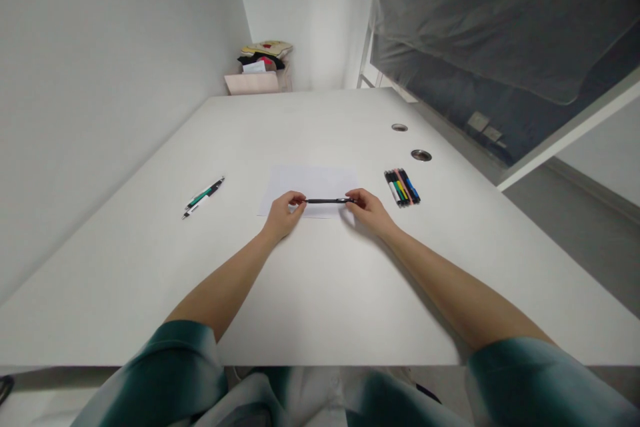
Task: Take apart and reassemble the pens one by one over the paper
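Note:
A thin black pen (327,201) lies level between my two hands, just above the near edge of a white sheet of paper (311,183). My left hand (284,213) pinches the pen's left end with closed fingers. My right hand (367,209) pinches its right end in the same way. Both forearms reach out over the white table (320,293).
Two pens, one green and one white (203,197), lie to the left of the paper. A row of several coloured markers (402,187) lies to the right. Two round cable holes (421,155) sit further back. A box with clutter (260,70) stands beyond the far edge.

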`<state>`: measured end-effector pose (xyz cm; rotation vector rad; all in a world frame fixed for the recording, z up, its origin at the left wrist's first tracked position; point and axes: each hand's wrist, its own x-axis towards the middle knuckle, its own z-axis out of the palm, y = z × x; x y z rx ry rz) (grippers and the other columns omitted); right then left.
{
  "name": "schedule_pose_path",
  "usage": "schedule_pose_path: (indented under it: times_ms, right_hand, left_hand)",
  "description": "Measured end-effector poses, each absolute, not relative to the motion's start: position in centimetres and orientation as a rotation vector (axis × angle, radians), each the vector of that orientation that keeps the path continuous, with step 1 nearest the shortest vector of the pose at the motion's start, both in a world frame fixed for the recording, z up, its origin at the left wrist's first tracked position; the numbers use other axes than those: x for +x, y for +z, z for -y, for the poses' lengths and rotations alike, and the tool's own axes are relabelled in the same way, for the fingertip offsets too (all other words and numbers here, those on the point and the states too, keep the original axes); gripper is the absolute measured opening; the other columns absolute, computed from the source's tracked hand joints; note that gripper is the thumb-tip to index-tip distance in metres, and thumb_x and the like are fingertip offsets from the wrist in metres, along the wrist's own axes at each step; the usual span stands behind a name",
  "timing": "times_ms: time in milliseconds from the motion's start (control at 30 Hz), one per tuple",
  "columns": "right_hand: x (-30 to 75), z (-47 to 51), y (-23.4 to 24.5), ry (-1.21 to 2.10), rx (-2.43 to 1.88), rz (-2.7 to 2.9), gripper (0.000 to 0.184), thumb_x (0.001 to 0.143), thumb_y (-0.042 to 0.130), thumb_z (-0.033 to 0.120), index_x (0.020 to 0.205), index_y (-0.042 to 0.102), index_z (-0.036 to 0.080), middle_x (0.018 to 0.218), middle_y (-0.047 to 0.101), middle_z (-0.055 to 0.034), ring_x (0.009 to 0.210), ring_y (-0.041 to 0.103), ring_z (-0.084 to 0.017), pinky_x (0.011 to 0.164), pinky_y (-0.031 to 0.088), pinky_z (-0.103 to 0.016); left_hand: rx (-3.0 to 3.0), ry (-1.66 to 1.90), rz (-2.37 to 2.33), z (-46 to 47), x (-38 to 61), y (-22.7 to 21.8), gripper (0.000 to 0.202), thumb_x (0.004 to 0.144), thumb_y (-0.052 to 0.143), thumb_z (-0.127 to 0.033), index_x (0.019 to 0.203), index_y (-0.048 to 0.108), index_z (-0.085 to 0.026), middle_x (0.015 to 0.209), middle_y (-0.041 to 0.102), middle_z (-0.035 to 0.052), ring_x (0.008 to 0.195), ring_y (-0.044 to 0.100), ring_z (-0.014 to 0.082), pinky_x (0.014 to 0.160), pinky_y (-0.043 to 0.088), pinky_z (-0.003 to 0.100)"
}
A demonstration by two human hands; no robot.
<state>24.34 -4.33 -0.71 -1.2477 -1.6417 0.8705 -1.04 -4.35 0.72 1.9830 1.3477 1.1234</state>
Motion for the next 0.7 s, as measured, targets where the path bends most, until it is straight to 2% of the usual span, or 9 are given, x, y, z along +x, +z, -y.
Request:
schedule_pose_path:
  times_ms: [133, 233, 333, 467, 567, 700]
  right_hand:
    - [23.9, 5.0, -0.1, 0.659, -1.222, 1.926, 0.028, 0.083, 0.052, 0.034, 0.103, 0.066, 0.02, 0.087, 0.066, -0.007, 0.075, 0.056, -0.019, 0.073, 0.044, -0.034]
    - [23.8, 5.5, 0.5, 0.546, -1.191, 2.076, 0.032, 0.091, 0.041, 0.032, 0.106, 0.066, 0.018, 0.092, 0.067, -0.0105, 0.084, 0.059, -0.022, 0.079, 0.043, -0.034]
    - [23.8, 5.9, 0.9, 0.497, -1.29, 2.194, 0.036, 0.095, 0.034, 0.035, 0.096, 0.066, 0.018, 0.084, 0.068, -0.0104, 0.079, 0.06, -0.022, 0.072, 0.04, -0.032]
    - [23.6, 6.4, 1.2, 0.469, -1.438, 2.311, 0.038, 0.095, 0.038, 0.046, 0.076, 0.062, 0.023, 0.06, 0.061, -0.0046, 0.059, 0.055, -0.02, 0.059, 0.028, -0.029]
    - [23.6, 6.3, 1.1, 0.462, -1.435, 2.298, 0.038, 0.093, 0.044, 0.049, 0.071, 0.06, 0.024, 0.057, 0.06, -0.0033, 0.057, 0.054, -0.019, 0.058, 0.024, -0.029]
    - [23.7, 6.1, 0.8, 0.439, -1.42, 2.313, 0.037, 0.093, 0.045, 0.049, 0.073, 0.062, 0.023, 0.059, 0.062, -0.0037, 0.057, 0.055, -0.019, 0.058, 0.027, -0.029]
  left_hand:
    - [2.131, 1.081, -1.31, 4.7, -1.0, 1.0, 0.015, 0.084, 0.054, -0.022, 0.093, 0.065, -0.018, 0.092, 0.068, 0.0064, 0.083, 0.061, 0.0177, 0.084, 0.049, 0.034]
    - [2.193, 1.067, -1.301, 4.9, -0.9, 1.2, 0.016, 0.089, 0.049, -0.025, 0.094, 0.062, -0.018, 0.092, 0.065, 0.0066, 0.086, 0.059, 0.0179, 0.085, 0.048, 0.034]
    - [2.245, 1.028, -1.264, 5.2, -0.8, 1.3, 0.018, 0.093, 0.042, -0.029, 0.091, 0.057, -0.018, 0.091, 0.061, 0.0066, 0.087, 0.056, 0.0185, 0.084, 0.046, 0.034]
    - [2.291, 0.962, -1.261, 5.5, -0.5, 1.2, 0.027, 0.098, 0.031, -0.033, 0.082, 0.048, -0.021, 0.082, 0.054, 0.0054, 0.082, 0.052, 0.0193, 0.081, 0.044, 0.035]
    - [2.308, 0.946, -1.284, 5.5, -0.5, 1.2, 0.031, 0.099, 0.028, -0.037, 0.076, 0.043, -0.022, 0.077, 0.051, 0.005, 0.078, 0.05, 0.0196, 0.079, 0.042, 0.035]
    - [2.296, 0.963, -1.302, 5.5, -0.4, 1.2, 0.035, 0.099, 0.028, -0.041, 0.072, 0.041, -0.022, 0.073, 0.049, 0.0045, 0.074, 0.049, 0.0197, 0.076, 0.042, 0.036]
